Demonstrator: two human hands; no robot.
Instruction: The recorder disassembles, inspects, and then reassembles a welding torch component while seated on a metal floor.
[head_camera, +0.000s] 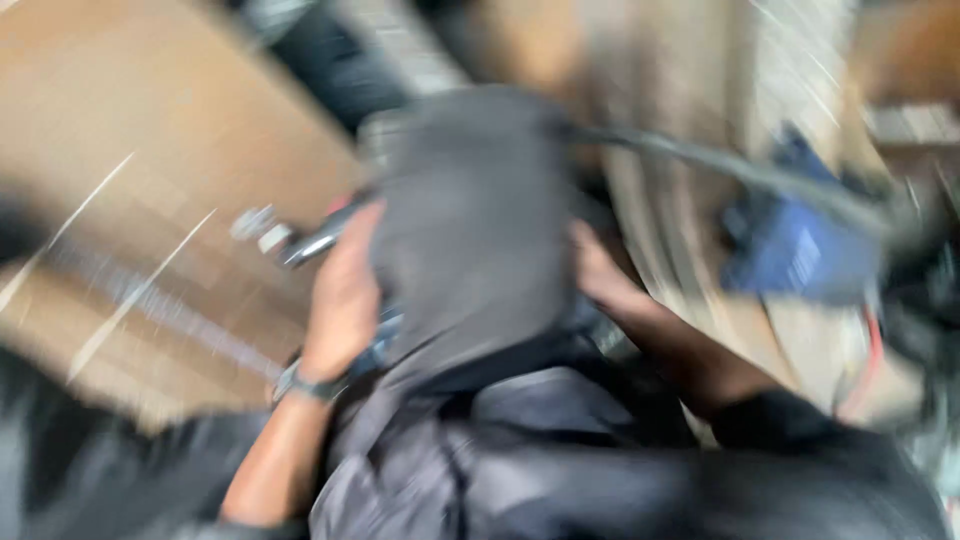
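The head view is heavily blurred by motion. A dark grey cloth-like object (470, 230) stands upright in the middle, held between both hands. My left hand (345, 295) grips its left side, with a band on the wrist. Only part of my right hand (597, 270) shows, pressed against the object's right side. A dark hose or cable (720, 165) runs from the object's top toward the right. Dark fabric below the object may be my clothing.
A brown cardboard-like surface (130, 170) fills the left. Small shiny metal pieces (265, 232) lie near my left hand. A blue object (800, 250) sits at the right among dark clutter. A pale wooden surface (700, 60) runs behind.
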